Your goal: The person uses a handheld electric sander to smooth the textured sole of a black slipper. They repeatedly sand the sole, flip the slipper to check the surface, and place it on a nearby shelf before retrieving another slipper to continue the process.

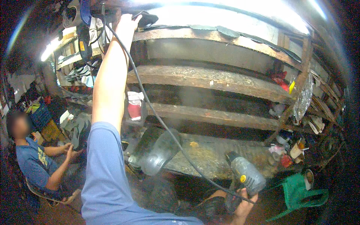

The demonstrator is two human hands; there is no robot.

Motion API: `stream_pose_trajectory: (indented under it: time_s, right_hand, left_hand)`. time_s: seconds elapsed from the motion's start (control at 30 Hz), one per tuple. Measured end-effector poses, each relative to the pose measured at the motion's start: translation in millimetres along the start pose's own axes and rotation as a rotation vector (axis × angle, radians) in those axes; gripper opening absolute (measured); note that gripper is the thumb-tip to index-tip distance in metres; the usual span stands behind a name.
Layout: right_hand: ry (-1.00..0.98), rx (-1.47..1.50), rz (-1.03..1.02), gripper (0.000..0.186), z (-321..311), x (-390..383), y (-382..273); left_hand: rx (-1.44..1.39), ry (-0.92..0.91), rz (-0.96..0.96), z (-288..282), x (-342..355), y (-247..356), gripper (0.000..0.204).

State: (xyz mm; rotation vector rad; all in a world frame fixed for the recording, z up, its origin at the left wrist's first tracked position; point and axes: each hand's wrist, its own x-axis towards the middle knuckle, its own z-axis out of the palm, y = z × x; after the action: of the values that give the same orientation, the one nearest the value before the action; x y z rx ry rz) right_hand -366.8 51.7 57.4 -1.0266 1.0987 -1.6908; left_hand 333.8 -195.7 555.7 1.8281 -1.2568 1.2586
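My left arm stretches up to the top shelf. There my left hand (130,23) is closed at the edge of a dark, shoe-like piece (147,18), whose kind I cannot make out. Low on the right, my right hand (245,201) grips a grey heat gun (247,174) with a yellow round mark. Its nozzle points up and left, over the bench (202,155). A dark power cord (150,103) runs from near the right hand up past my left forearm to the top left.
Wooden shelves (180,75) span the middle. A clear plastic jar (159,153) lies on the bench's left part. A green plastic chair (300,193) stands at lower right, near a cup (298,149). A co-worker (35,161) sits at left, near stacked grey soles (77,131).
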Motion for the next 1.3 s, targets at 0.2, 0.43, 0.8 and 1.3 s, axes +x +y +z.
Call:
stream_pose_trajectory:
  time_s: [0.2,0.43,0.8,1.3]
  right_hand:
    - [-0.004,-0.062,0.141,0.078,6,0,-3]
    - [-0.083,-0.09,0.264,0.086,3,-11,-21]
    - [-0.029,-0.122,0.126,0.092,-16,0,5]
    - [-0.04,-0.222,0.055,0.081,10,4,-12]
  left_hand:
    - [-0.877,0.126,0.12,5,-12,57,0.053]
    - [-0.12,-0.187,-0.171,-30,5,77,0.052]
    - [-0.157,-0.269,-0.107,-59,-13,79,0.058]
    - [-0.212,-0.254,-0.118,-59,-12,68,0.067]
